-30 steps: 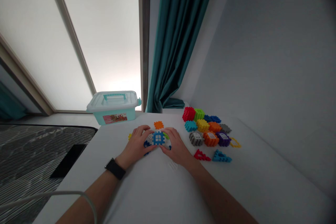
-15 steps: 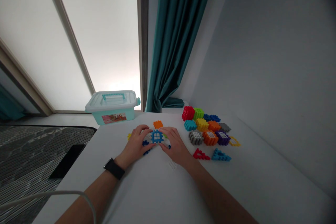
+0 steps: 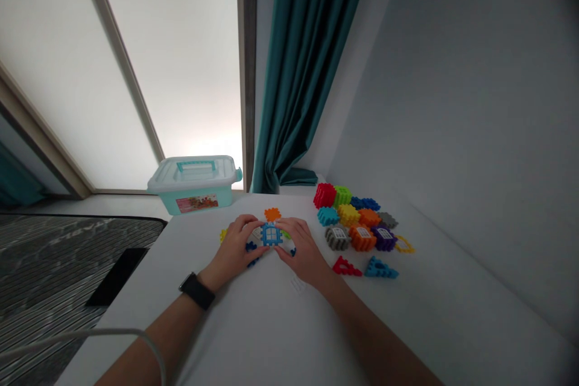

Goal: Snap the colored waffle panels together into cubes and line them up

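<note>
A light blue window-shaped building block (image 3: pixel 271 234) with notched edges is held between my two hands. Thumb and fingers of my left hand (image 3: pixel 238 245) close on its left side, while my right hand (image 3: pixel 301 247) grips its right side. Just beyond it an orange notched block (image 3: pixel 272 214) lies on the white table. Dark blue pieces (image 3: pixel 251 247) show under my left fingers and near my right thumb. Part of a yellow piece (image 3: pixel 223 235) sticks out left of my left hand. A bit of green (image 3: pixel 286 234) peeks out by my right fingers; the rest is hidden.
Stacks of notched blocks (image 3: pixel 348 215) in several colours stand to the right, with a red triangular piece (image 3: pixel 346 266) and a blue one (image 3: pixel 380 268) in front. A lidded teal box (image 3: pixel 196 186) sits at the far left. A cable (image 3: pixel 90 333) crosses the lower left.
The light blue window block has tilted slightly between my fingers. Both hands stay in nearly the same place.
</note>
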The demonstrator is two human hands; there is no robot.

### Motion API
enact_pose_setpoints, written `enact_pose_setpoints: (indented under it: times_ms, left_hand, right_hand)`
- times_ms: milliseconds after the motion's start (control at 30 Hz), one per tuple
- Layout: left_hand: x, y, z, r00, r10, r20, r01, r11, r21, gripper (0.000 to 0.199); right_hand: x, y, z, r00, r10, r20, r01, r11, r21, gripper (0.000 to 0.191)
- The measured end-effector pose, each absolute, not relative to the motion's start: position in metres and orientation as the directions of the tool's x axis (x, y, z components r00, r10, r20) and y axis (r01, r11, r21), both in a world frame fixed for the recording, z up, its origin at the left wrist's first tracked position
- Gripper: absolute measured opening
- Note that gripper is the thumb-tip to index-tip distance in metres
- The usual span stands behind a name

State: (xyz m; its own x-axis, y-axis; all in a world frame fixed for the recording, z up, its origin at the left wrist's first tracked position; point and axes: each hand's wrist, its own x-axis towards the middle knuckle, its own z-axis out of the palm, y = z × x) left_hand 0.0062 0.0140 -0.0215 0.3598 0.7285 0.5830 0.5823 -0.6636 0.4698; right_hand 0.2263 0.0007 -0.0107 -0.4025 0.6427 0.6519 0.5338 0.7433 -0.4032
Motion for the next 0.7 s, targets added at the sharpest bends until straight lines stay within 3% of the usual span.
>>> enact_pose_setpoints:
  times_ms: [333,567,633,700]
  left_hand:
    - [0.007,0.008,-0.017,0.304,0.756,0.580,0.546,-0.637,0.544,0.044]
    - [0.009,0.005,-0.004,0.335,0.825,0.455,0.393,-0.562,0.728,0.029]
    - [0.009,0.006,-0.001,0.408,0.824,0.392,0.342,-0.536,0.772,0.020]
    - [0.009,0.007,0.001,0.464,0.812,0.353,0.304,-0.520,0.798,0.024]
  right_hand:
    - [0.230,0.000,-0.006,-0.433,0.643,0.631,0.560,0.741,-0.371,0.029]
    - [0.238,-0.002,0.004,-0.452,0.589,0.670,0.554,0.774,-0.307,0.021]
    - [0.237,-0.003,0.005,-0.432,0.588,0.683,0.528,0.780,-0.337,0.016]
    - [0.234,-0.004,0.006,-0.385,0.622,0.681,0.504,0.760,-0.410,0.010]
